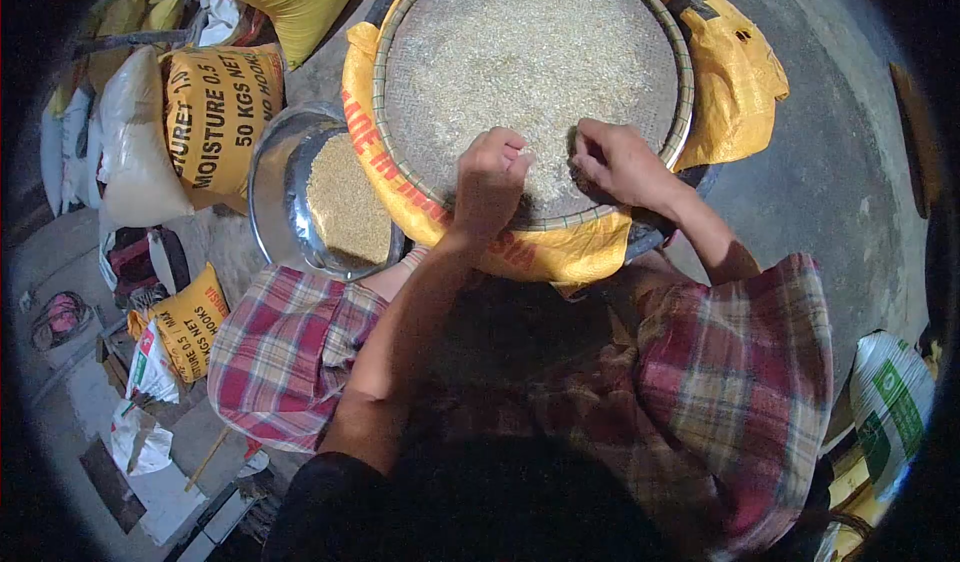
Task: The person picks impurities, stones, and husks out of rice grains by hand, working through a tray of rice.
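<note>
A round woven tray (684,92) holds a spread layer of pale grains (530,52). Under it lies a yellow sack (740,92) with red print. My left hand (490,182) is over the near part of the tray, its fingers curled in a pinch; what they hold, if anything, is too small to name. To its right, my right hand (622,164) rests at the grains near the rim, thumb and fingertips brought together, their contents hidden. A small heap of grains lies between the two hands.
A metal basin (262,197) of brownish grain stands left of the tray. Beyond it are a printed yellow sack (225,112), a white sack (140,142) and a bulging yellow sack (300,2). Another green-and-white sack (890,402) lies at the right.
</note>
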{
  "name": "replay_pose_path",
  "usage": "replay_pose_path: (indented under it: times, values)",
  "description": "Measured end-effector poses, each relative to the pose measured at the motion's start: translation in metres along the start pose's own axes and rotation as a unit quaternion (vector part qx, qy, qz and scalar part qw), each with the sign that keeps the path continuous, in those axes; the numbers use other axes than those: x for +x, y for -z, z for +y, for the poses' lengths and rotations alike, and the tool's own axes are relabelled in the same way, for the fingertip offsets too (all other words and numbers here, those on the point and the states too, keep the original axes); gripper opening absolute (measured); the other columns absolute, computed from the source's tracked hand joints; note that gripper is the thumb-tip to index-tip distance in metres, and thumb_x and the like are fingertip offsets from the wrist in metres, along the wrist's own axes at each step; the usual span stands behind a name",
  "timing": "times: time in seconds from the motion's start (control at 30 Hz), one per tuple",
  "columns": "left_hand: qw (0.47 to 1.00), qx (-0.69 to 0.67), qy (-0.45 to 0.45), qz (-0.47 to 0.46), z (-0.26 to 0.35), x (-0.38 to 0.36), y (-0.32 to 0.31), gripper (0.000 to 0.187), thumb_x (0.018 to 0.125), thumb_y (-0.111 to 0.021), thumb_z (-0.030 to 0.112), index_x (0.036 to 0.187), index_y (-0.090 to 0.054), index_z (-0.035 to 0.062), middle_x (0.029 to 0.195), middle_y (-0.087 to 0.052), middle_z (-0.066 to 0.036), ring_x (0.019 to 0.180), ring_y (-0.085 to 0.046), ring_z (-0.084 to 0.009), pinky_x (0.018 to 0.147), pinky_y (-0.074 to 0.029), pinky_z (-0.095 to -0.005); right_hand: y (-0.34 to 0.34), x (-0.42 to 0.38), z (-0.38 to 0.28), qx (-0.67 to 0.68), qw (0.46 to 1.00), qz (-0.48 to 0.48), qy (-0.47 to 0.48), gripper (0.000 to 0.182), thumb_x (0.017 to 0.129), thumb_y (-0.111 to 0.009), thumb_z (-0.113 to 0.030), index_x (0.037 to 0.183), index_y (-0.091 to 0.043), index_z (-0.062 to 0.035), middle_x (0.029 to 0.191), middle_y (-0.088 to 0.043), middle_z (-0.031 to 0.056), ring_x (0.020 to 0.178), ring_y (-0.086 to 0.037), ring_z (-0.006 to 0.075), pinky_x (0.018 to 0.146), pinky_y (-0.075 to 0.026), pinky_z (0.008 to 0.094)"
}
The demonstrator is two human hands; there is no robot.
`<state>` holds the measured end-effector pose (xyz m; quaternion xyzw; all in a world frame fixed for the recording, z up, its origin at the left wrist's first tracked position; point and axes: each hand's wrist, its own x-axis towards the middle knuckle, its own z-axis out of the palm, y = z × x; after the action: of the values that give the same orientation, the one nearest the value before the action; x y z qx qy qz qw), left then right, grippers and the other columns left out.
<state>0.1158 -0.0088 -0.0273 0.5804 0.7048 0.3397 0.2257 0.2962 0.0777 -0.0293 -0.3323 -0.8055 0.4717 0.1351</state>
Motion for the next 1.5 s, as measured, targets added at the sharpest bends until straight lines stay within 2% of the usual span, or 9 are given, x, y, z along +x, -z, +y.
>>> replay_pose_path:
  times: [0.3, 0.37, 0.5, 0.57, 0.77, 0.8, 1.0, 1.2, 1.5]
  values:
    - [0.999, -0.024, 0.039, 0.001, -0.008, 0.001, 0.005, 0.008, 0.078, -0.062, 0.006, 0.08, -0.056, 0.0022, 0.072, -0.058, -0.01, 0.063, -0.057, -0.0233, 0.061, -0.047, -0.0322, -0.025, 0.002, 0.002, -0.065, 0.995, 0.03, 0.069, 0.01, 0.078, -0.059, -0.006, 0.083, -0.054, 0.0012, 0.079, -0.057, 0.0182, 0.077, -0.057, 0.0361, 0.07, -0.046, 0.042]
    - [0.951, -0.272, 0.145, -0.009, -0.028, 0.0, 0.013, 0.006, 0.08, -0.062, 0.008, 0.079, -0.058, 0.0032, 0.073, -0.059, -0.005, 0.064, -0.058, -0.0151, 0.059, -0.047, -0.0285, -0.024, 0.004, 0.008, -0.056, 0.996, 0.027, 0.057, 0.009, 0.079, -0.057, -0.007, 0.082, -0.054, 0.0011, 0.076, -0.056, 0.0176, 0.075, -0.057, 0.0359, 0.068, -0.046, 0.0414]
    - [0.887, -0.379, 0.262, 0.001, -0.023, 0.002, 0.031, 0.007, 0.08, -0.063, 0.01, 0.083, -0.061, 0.0042, 0.074, -0.06, 0.0, 0.064, -0.057, -0.0099, 0.058, -0.046, -0.0268, -0.004, 0.002, 0.015, 0.019, 0.997, 0.054, 0.046, 0.007, 0.08, -0.056, -0.007, 0.08, -0.053, -0.0008, 0.072, -0.057, 0.0142, 0.068, -0.058, 0.029, 0.063, -0.045, 0.0345]
    - [0.928, -0.272, 0.218, -0.134, -0.041, -0.001, 0.034, 0.016, 0.078, -0.065, 0.012, 0.091, -0.06, 0.003, 0.079, -0.062, -0.007, 0.065, -0.058, -0.015, 0.061, -0.047, -0.0278, 0.005, -0.002, 0.009, 0.07, 0.996, 0.031, -0.04, 0.011, 0.081, -0.053, -0.01, 0.081, -0.055, 0.0014, 0.073, -0.058, 0.0219, 0.07, -0.058, 0.0385, 0.065, -0.046, 0.0416]
    - [0.997, 0.042, -0.043, -0.051, -0.002, -0.007, -0.005, 0.014, 0.075, -0.066, 0.01, 0.084, -0.061, 0.0007, 0.072, -0.061, -0.01, 0.064, -0.058, -0.0202, 0.059, -0.046, -0.0284, -0.021, -0.007, 0.002, -0.036, 0.996, -0.019, 0.075, 0.008, 0.075, -0.053, 0.001, 0.082, -0.054, 0.0043, 0.083, -0.057, 0.0242, 0.082, -0.058, 0.0413, 0.072, -0.047, 0.0453]
    - [0.973, 0.12, -0.192, -0.047, -0.008, 0.002, -0.01, 0.017, 0.072, -0.069, 0.013, 0.079, -0.06, 0.0005, 0.069, -0.06, -0.013, 0.063, -0.057, -0.0247, 0.057, -0.045, -0.0308, -0.023, -0.008, -0.004, -0.04, 0.997, -0.023, 0.063, 0.008, 0.075, -0.052, 0.001, 0.081, -0.054, 0.0048, 0.084, -0.056, 0.0247, 0.082, -0.058, 0.0414, 0.072, -0.047, 0.0453]
    - [0.99, -0.035, 0.084, -0.107, 0.018, 0.015, 0.006, 0.019, 0.077, -0.067, 0.017, 0.076, -0.06, 0.0002, 0.065, -0.059, -0.011, 0.06, -0.057, -0.0205, 0.057, -0.045, -0.0323, -0.004, -0.003, 0.002, -0.007, 1.0, 0.015, 0.02, 0.006, 0.079, -0.051, -0.003, 0.081, -0.054, 0.0016, 0.076, -0.058, 0.0203, 0.075, -0.059, 0.0377, 0.067, -0.047, 0.0417]
    - [0.991, 0.019, 0.043, -0.125, 0.022, 0.057, 0.001, 0.019, 0.078, -0.067, 0.018, 0.073, -0.062, 0.0003, 0.07, -0.061, -0.016, 0.067, -0.062, -0.0283, 0.063, -0.048, -0.0377, 0.025, 0.004, 0.043, 0.205, 0.963, 0.13, -0.117, 0.008, 0.082, -0.061, -0.006, 0.087, -0.056, -0.0015, 0.076, -0.061, 0.0059, 0.066, -0.058, 0.0123, 0.062, -0.048, 0.0299]
    - [0.984, 0.1, -0.071, -0.131, 0.044, 0.161, -0.039, 0.018, 0.075, -0.067, 0.019, 0.082, -0.067, 0.0021, 0.077, -0.065, -0.017, 0.075, -0.064, -0.0303, 0.07, -0.05, -0.0375, 0.05, 0.035, 0.049, -0.09, 0.964, 0.246, -0.052, 0.008, 0.074, -0.063, -0.004, 0.078, -0.06, 0.0012, 0.076, -0.062, 0.0199, 0.074, -0.061, 0.0341, 0.069, -0.049, 0.0396]
